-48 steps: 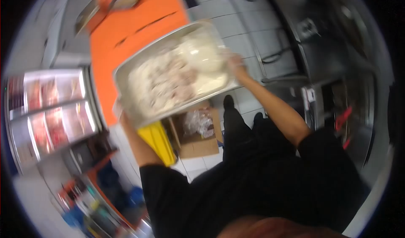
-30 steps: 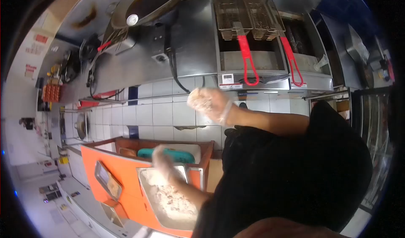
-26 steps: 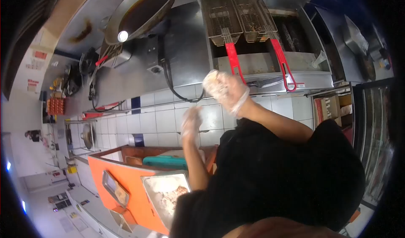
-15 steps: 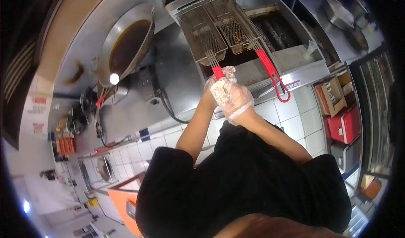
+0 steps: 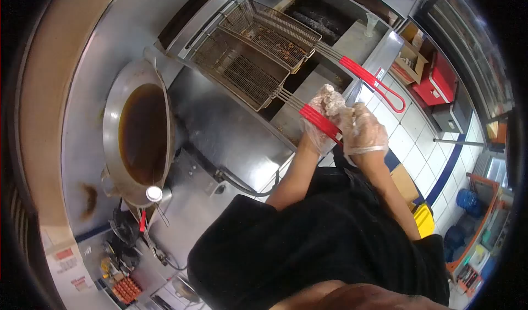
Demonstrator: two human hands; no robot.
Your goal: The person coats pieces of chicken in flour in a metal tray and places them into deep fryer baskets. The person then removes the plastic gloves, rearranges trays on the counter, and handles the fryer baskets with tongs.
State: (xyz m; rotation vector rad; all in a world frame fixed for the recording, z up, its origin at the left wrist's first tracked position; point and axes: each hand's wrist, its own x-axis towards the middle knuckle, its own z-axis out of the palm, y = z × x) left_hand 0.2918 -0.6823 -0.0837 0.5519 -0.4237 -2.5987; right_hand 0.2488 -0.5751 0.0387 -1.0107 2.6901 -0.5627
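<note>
A pale, flour-coated piece of food sits between my two hands, above the red handle of the nearer fryer basket. My left hand, in a clear plastic glove, is closed on it from the left, partly behind that red handle. From the right, my gloved right hand meets it with curled, flour-covered fingers; what lies inside them is partly hidden. The nearer wire basket looks empty. Brown crumbs lie in the farther basket, whose red handle extends above my right hand.
A large wok of dark oil stands at the left with a round thermometer at its rim. A black cable crosses the steel counter's front. At the right are a red cooler, a yellow object and blue bottles.
The view has turned and moved closer to the baskets and wok. My hands, earlier apart with the floured food in my right, have come together around it beside the nearer basket's handle.
</note>
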